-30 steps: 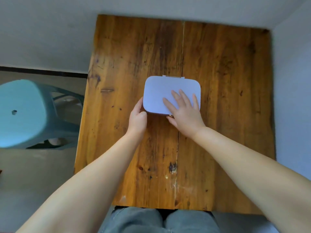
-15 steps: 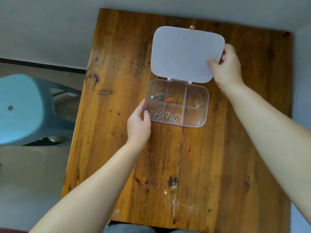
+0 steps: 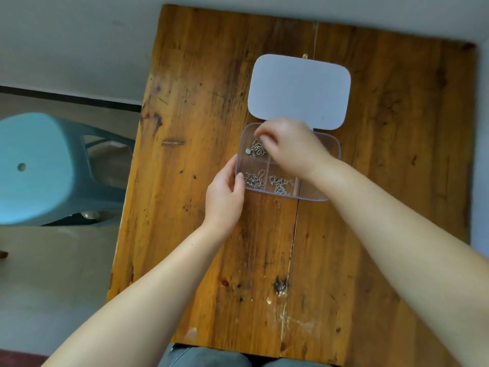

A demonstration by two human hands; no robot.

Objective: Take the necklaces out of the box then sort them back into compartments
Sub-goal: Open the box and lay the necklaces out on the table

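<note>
A clear plastic compartment box [image 3: 334, 149] lies open on the wooden table [image 3: 201, 107], its pale lid [image 3: 299, 91] flat behind it. My left hand [image 3: 225, 197] holds the box's near-left corner. My right hand [image 3: 288, 147] hovers over the back row, fingertips pinched just above a silver necklace with a pale pendant [image 3: 256, 151] in the back-left compartment; whether it grips the chain I cannot tell. Two more silver necklaces lie in the front-left [image 3: 253, 180] and front-middle [image 3: 280, 184] compartments. The right hand hides the other back compartments.
A teal plastic stool [image 3: 39, 168] stands on the floor left of the table. A pale wall runs behind the table and along its right side. My knees in grey trousers [image 3: 206, 357] show under the near edge.
The right hand lifted the lid, laid it flat behind the box, let go and came down over the back-left compartment. The left hand stayed at the box's near-left corner.
</note>
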